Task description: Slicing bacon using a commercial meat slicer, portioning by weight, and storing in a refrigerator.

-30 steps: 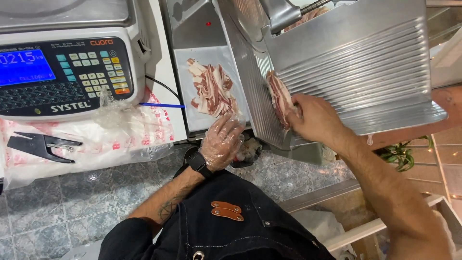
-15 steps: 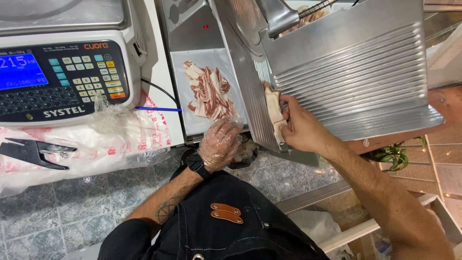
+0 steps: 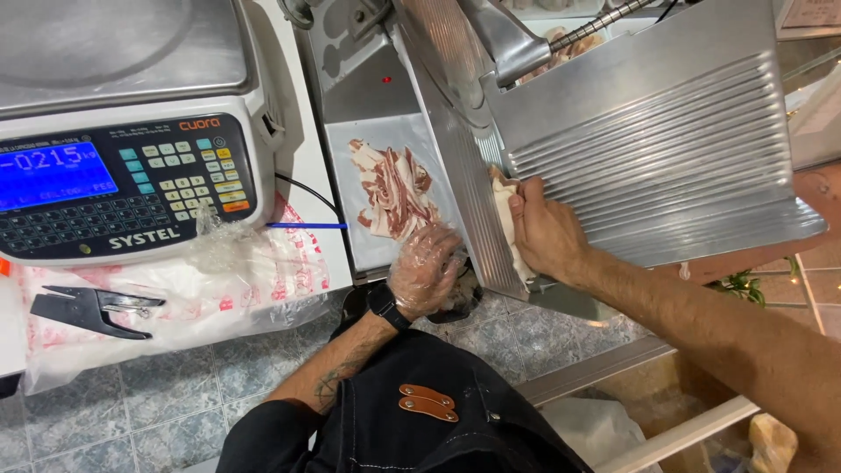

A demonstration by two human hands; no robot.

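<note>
The slab of cured meat [image 3: 505, 219] sits on the ribbed steel carriage [image 3: 666, 149] of the slicer, pressed against its left edge, right beside the blade guard [image 3: 455, 131]. The right hand [image 3: 547, 232] is closed on the slab, fingers curled over its top and thumb side toward the blade, knuckles up, with the bare forearm running back toward the lower right corner of the view. The left hand [image 3: 425, 270], in a thin clear glove, hangs palm down with fingers loosely spread at the near edge of the receiving tray [image 3: 350, 201]; its fingertips lie just at the bottom of the pile of slices [image 3: 396, 188], though I cannot tell whether they grasp one. A black watch [image 3: 386, 306] rings that wrist, and the tattooed forearm bends back toward the dark apron [image 3: 420, 420].

The striped pink and white slices lie overlapping in the middle of the tray. To the left of the slicer, on the white counter, stands a scale [image 3: 123, 131] with a lit blue display and a keypad. A crumpled clear plastic bag [image 3: 219, 254] and printed wrapping paper [image 3: 175, 307] lie before it, with black tongs [image 3: 92, 308] near the counter's front left edge.
</note>
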